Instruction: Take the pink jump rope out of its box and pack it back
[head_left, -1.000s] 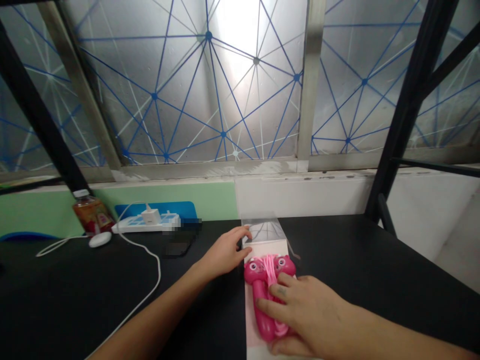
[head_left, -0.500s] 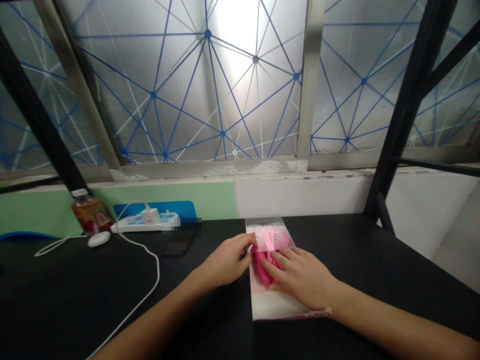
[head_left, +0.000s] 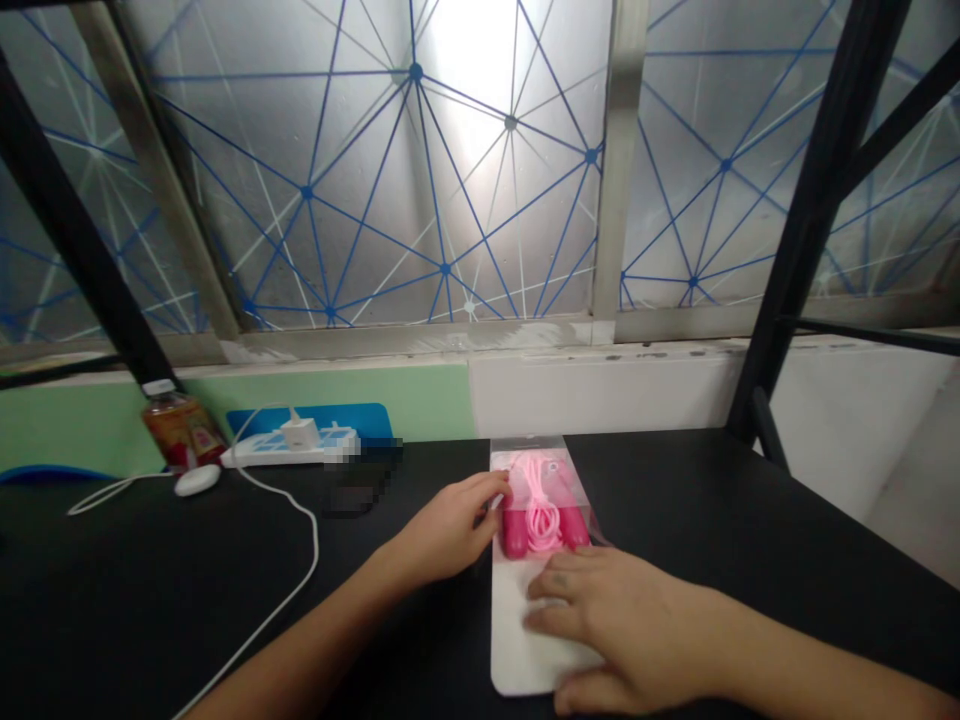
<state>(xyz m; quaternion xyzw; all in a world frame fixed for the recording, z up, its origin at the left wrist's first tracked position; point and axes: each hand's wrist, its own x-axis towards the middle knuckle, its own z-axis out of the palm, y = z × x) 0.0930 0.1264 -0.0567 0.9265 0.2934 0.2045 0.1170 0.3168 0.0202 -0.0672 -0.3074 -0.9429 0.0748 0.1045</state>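
A pink skipping rope (head_left: 541, 525), its cord coiled between two darker pink handles, lies on a white card (head_left: 517, 625) on the black table. Clear plastic packaging (head_left: 529, 445) covers the upper part of the rope. My left hand (head_left: 459, 520) is at the left edge of the package, with its fingers and thumb curled together on the plastic; the exact contact is partly hidden. My right hand (head_left: 619, 625) lies over the lower right of the card, below the handles, fingers stretched out and thumb near the bottom edge.
To the left are a white power strip (head_left: 259, 448) with a plugged-in charger (head_left: 300, 433), a white cable (head_left: 311, 530), a white mouse-like object (head_left: 197, 480) and a bottle (head_left: 180, 425). A blurred dark object (head_left: 364, 480) lies nearby. Dark metal posts (head_left: 795, 220) flank the table.
My right hand has moved off the rope toward me, onto the white card. The coiled cord and both handles now show, and the white lower part reaches closer to me. My left hand barely moved.
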